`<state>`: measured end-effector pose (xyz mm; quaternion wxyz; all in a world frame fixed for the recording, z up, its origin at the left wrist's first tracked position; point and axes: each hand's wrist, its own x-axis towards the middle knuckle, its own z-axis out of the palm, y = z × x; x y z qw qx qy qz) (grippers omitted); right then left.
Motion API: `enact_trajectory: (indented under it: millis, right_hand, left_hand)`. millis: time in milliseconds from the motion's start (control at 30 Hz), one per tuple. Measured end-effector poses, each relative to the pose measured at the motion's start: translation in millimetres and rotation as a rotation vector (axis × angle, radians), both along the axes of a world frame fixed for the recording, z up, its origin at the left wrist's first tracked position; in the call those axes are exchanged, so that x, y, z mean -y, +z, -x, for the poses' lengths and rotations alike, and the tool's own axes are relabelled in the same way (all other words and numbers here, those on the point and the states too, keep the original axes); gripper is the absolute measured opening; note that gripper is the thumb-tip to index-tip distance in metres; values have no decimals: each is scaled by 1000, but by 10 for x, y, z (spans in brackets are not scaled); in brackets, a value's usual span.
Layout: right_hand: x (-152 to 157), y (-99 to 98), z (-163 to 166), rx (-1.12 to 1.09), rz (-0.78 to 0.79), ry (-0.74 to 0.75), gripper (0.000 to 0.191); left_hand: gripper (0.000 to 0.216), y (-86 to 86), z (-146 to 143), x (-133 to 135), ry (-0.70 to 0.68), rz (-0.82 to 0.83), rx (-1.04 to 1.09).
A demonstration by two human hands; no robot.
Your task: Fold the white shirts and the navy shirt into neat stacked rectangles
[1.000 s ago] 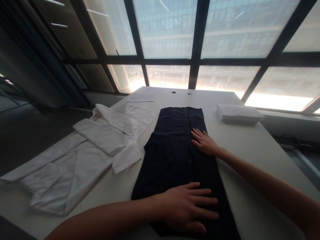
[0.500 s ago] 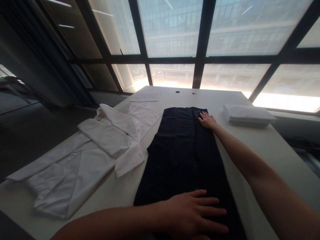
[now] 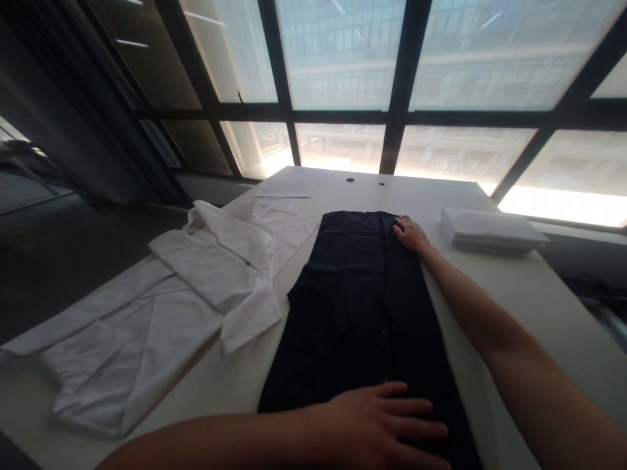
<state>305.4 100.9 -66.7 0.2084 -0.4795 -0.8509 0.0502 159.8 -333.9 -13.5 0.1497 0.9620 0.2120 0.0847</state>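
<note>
A dark navy shirt (image 3: pixel 357 307), folded into a long narrow strip, lies lengthwise on the white table (image 3: pixel 494 287). My left hand (image 3: pixel 386 427) lies flat on its near end with fingers spread. My right hand (image 3: pixel 411 235) is stretched out to the far right corner of the shirt, fingers resting on the cloth there. Neither hand grips anything.
A rumpled white shirt (image 3: pixel 161 307) is spread over the table's left side. A stack of folded white cloth (image 3: pixel 490 230) sits at the right near the windows. Papers (image 3: pixel 289 188) and two small dark round things lie at the far end.
My right hand slid from the middle of the dark shirt up to its far right corner. My left hand stayed flat on the near end.
</note>
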Motion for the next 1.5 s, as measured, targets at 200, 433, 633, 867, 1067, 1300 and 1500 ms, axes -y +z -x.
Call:
enact_trajectory:
  millis: [200,433,633,867,1067,1300,1500]
  right_hand:
    - [589,22,-97,69,17,318,55]
    - [1175,111,-296,-66,66,376,51]
    - [1528,182,-350,-72,60,423,50]
    - [1274,49,-303,167,90,280,58]
    - [1089,50,-514,12,12,4,55]
    - [1245,18,-443,135,73,269,57]
    - [947,-4,-652,71,17,-241,53]
  left_hand:
    - [46,39,-52,9,9,87,42]
    - [49,98,-53,22,19,155,72]
    - [50,110,-56,32,27,183,70]
    - [49,91,-58,22,14,185,71]
    - [49,108,-54,15,18,174,51]
    - [48,111,-62,14,23,185,71]
    - [49,121,-65,17,29,206,66]
